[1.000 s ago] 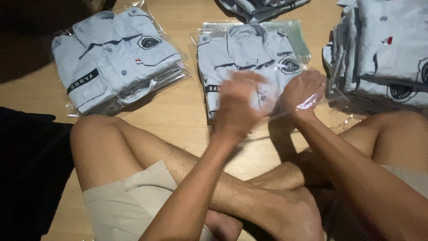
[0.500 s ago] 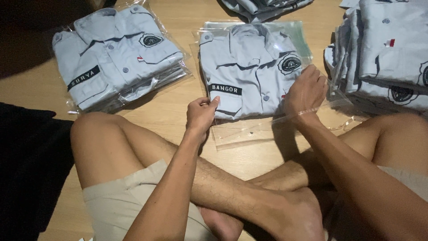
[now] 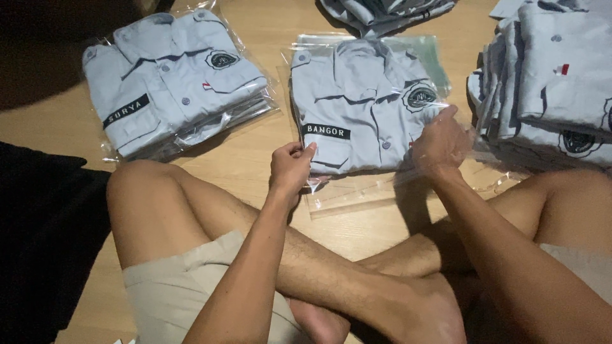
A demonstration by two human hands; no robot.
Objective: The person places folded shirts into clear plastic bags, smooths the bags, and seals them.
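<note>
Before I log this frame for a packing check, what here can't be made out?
- Head view: right-hand shirt stack is cut off by the frame edge.
- Dark fabric at top is cropped.
- Right hand covers the bagged shirt's lower corner.
- Left hand's fingertips hide the bag edge they pinch.

- We see a folded shirt (image 3: 366, 121), pale blue-grey, lying flat on the wooden floor, front up, collar away from us. It has two buttoned chest pockets, a round dark badge over one pocket and a black name strip over the other.
- We see a clear bag (image 3: 357, 194) around the shirt, glossy and crinkled. Its open end points towards us, and an empty flap lies flat on the floor past the shirt's lower edge. Both our hands pinch that near edge, one at each corner.
</note>
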